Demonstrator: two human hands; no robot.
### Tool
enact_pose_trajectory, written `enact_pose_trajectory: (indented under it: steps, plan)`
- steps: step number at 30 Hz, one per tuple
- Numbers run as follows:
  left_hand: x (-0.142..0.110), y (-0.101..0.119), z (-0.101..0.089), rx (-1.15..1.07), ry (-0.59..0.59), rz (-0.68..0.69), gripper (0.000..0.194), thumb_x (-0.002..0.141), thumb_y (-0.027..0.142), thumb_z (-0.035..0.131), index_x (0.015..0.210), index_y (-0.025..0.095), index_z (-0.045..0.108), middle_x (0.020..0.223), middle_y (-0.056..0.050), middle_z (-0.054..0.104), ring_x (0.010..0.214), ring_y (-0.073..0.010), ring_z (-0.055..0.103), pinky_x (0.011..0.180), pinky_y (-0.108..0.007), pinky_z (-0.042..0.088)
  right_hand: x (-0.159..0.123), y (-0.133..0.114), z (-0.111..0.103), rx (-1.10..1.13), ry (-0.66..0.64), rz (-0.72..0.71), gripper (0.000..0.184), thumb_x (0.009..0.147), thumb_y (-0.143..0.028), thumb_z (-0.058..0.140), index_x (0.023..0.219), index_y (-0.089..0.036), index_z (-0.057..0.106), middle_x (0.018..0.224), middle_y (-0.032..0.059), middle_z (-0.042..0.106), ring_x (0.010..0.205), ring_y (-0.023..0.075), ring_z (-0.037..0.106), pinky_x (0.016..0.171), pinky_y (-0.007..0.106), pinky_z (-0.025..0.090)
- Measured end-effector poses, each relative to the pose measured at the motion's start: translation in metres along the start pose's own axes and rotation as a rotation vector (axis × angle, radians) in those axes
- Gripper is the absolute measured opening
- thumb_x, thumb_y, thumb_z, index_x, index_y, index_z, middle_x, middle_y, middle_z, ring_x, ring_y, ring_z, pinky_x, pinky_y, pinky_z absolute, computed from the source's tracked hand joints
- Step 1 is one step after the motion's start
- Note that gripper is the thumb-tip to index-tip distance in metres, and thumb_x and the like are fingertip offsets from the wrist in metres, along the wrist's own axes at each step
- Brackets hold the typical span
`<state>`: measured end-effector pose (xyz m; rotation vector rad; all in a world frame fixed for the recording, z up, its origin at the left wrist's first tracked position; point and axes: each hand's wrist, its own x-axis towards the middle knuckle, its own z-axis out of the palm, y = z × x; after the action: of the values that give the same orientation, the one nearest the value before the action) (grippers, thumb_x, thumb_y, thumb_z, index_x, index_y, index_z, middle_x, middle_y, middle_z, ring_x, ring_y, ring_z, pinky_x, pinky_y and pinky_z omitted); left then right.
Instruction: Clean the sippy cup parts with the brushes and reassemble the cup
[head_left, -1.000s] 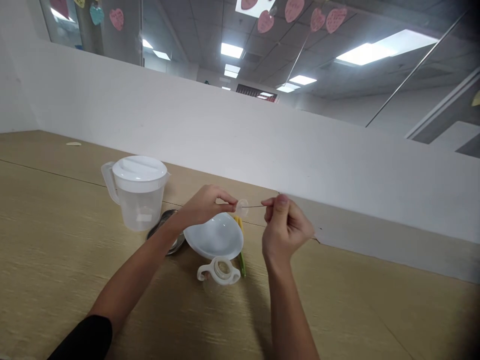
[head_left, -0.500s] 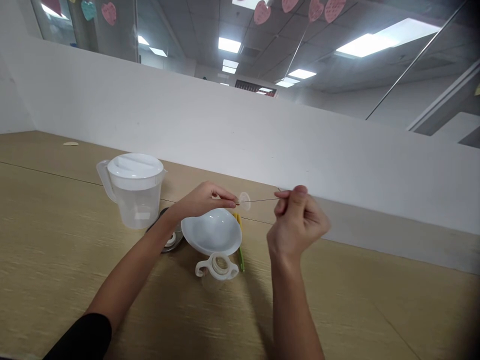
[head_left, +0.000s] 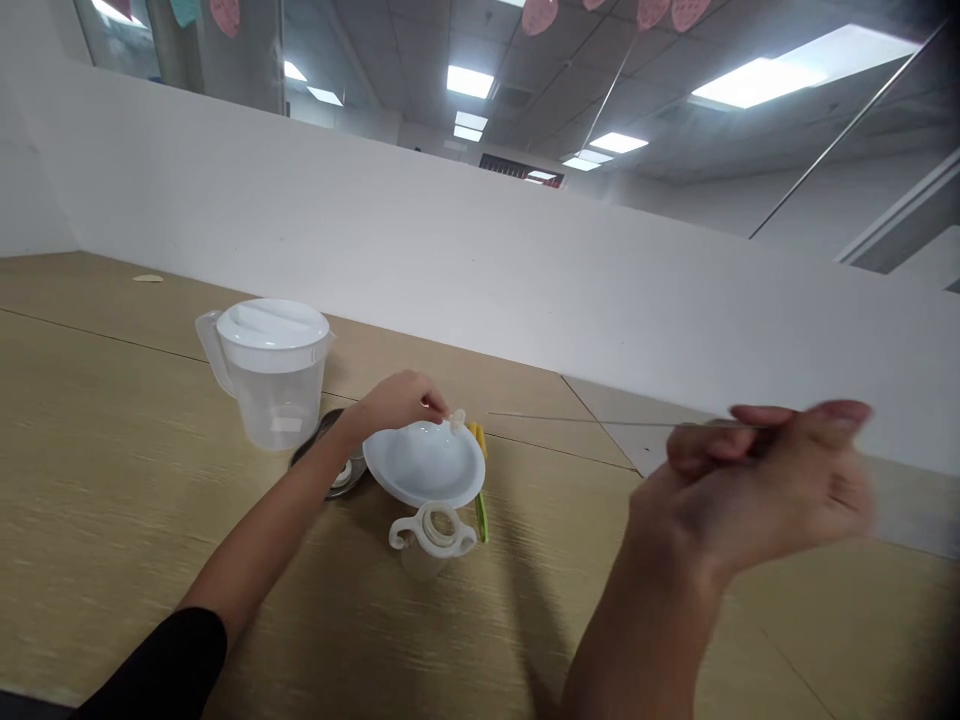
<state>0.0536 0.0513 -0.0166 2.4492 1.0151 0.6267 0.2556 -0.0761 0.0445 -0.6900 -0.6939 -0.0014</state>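
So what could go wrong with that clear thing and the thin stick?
The little clear thing is pinched by the left hand and might slip, maybe into the white bowl. The thin stick points out from the right hand and could poke something. The bottle with handles stands close to the bowl, so a bump might tip it.

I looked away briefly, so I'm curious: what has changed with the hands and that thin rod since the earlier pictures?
The right hand has swung well to the right, drawing the thin rod clear of the small translucent piece. The left hand, still pinching that piece, has shifted slightly left. The lidded pitcher, white bowl and two-handled bottle stayed put.
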Motion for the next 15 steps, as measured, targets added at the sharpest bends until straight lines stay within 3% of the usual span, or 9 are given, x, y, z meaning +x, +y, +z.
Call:
enact_pose_trajectory:
  steps: [5, 9, 15]
  plan:
    - [0.009, -0.005, 0.014, 0.401, -0.049, -0.149, 0.021, 0.074, 0.013, 0.063, 0.088, 0.019, 0.077, 0.089, -0.006, 0.075, 0.085, -0.0208, 0.067, 0.075, -0.026, 0.045, -0.005, 0.032, 0.011, -0.12, -0.212, 0.175, 0.037, 0.078, -0.047, 0.064, 0.057, -0.017, 0.057, 0.047, -0.0056, 0.042, 0.038, 0.0049, 0.034, 0.034, 0.019, 0.021]
    - [0.013, -0.012, 0.025, 0.398, -0.118, -0.175, 0.021, 0.068, 0.006, 0.064, 0.08, 0.018, 0.076, 0.079, -0.006, 0.074, 0.078, -0.0196, 0.068, 0.073, -0.026, 0.047, -0.005, 0.054, 0.013, -0.212, -0.354, 0.275, 0.04, 0.074, -0.053, 0.065, 0.061, -0.015, 0.062, 0.047, -0.0047, 0.047, 0.038, 0.0048, 0.038, 0.034, 0.019, 0.025]
    - [0.012, -0.026, 0.044, 0.255, -0.267, -0.153, 0.022, 0.06, -0.003, 0.063, 0.065, 0.015, 0.074, 0.059, -0.001, 0.069, 0.055, -0.014, 0.06, 0.053, -0.021, 0.041, -0.004, 0.085, 0.011, -0.306, -0.499, 0.432, 0.042, 0.07, -0.054, 0.066, 0.065, -0.012, 0.064, 0.048, -0.0035, 0.05, 0.038, 0.0055, 0.041, 0.033, 0.018, 0.027]
